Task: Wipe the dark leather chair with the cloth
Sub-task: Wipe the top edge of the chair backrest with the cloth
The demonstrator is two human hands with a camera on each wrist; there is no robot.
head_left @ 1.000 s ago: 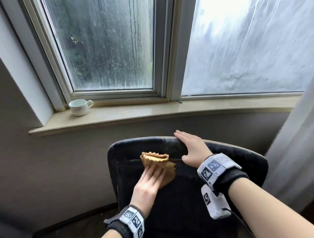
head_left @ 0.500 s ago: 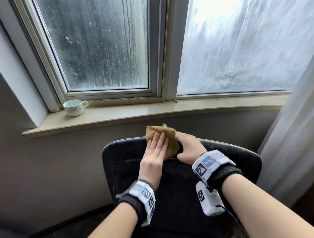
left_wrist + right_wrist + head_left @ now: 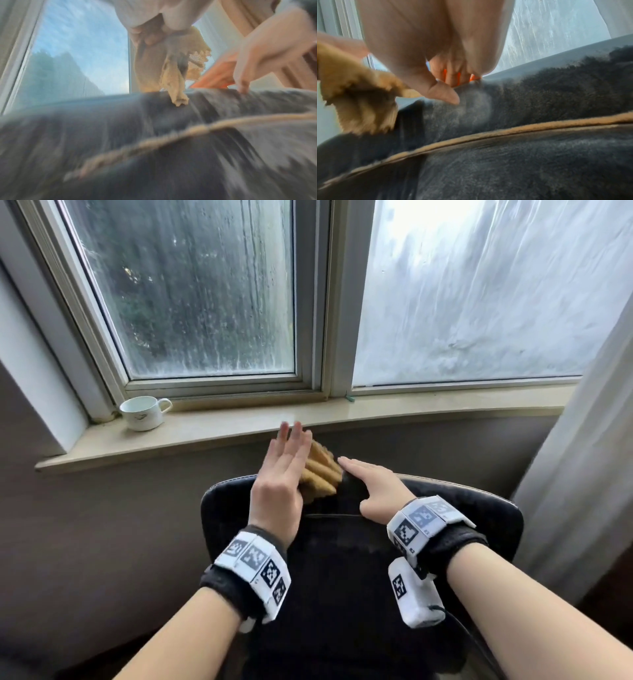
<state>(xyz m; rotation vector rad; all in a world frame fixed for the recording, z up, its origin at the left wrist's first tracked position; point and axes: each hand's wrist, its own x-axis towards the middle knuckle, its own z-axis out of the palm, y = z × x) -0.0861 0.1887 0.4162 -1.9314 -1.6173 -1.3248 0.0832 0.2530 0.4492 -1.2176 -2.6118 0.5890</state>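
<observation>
The dark leather chair (image 3: 342,577) stands with its backrest facing me, below the window. My left hand (image 3: 281,474) is raised just above the backrest's top edge, fingers straight and pointing up. It holds the folded tan cloth (image 3: 322,470) under the palm. In the left wrist view the thumb pins the cloth (image 3: 173,75), which hangs with one corner touching the chair (image 3: 120,135). My right hand (image 3: 373,484) rests flat on the top edge just right of the cloth, fingers straight. The right wrist view shows the cloth (image 3: 356,97) beside my thumb over the chair (image 3: 522,162).
A white cup (image 3: 144,413) stands at the left end of the stone windowsill (image 3: 411,412) behind the chair. A pale curtain (image 3: 589,474) hangs at the right. A grey wall lies between sill and chair.
My left hand has carried the cloth up the front of the backrest, over the top edge and lifted it. The right hand has stayed on the top edge.
</observation>
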